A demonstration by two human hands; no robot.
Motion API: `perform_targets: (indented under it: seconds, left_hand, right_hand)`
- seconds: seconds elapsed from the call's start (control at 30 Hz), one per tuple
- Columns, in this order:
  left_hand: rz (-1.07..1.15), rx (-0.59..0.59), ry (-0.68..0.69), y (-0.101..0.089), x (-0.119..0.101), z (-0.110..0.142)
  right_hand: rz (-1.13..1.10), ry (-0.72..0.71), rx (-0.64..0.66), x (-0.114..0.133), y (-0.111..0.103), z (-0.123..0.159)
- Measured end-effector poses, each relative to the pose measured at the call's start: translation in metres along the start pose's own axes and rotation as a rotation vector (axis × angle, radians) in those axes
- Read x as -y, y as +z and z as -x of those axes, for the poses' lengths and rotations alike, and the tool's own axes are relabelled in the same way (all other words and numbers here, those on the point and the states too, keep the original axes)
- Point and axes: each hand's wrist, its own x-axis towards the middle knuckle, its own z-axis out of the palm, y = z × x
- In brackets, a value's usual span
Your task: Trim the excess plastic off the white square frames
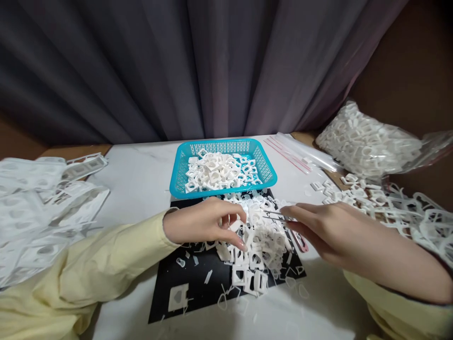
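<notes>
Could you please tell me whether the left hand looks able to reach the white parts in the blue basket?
Probably yes: the left hand is near the open-topped blue basket, and nothing seems to cover the white parts; only the near rim stands between.

Around the matt black mat, the curtain at 12 o'clock is matt cloth, the nearer basket smooth, glossy plastic. At 2 o'clock, the tweezers are shiny metal, the bag glossy clear plastic. The table looks smooth and faintly glossy.
</notes>
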Motion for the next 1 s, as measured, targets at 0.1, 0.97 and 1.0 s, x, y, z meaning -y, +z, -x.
perform_targets:
  seconds: [0.1, 0.97, 1.0]
  left_hand:
    - [0.285, -0.032, -0.054, 0.002, 0.001, -0.003]
    - [0.086, -0.557, 0.221, 0.017, -0.003, -0.004]
    - [0.042, -0.567, 0.221, 0.017, -0.004, -0.003]
  right_hand:
    - [-0.117, 0.027, 0.081, 0.009, -0.006, -0.004]
    - [-0.283, 0.149, -0.095, 0.028, -0.015, -0.005]
    - [-0.283, 0.143, -0.105, 0.028, -0.015, -0.005]
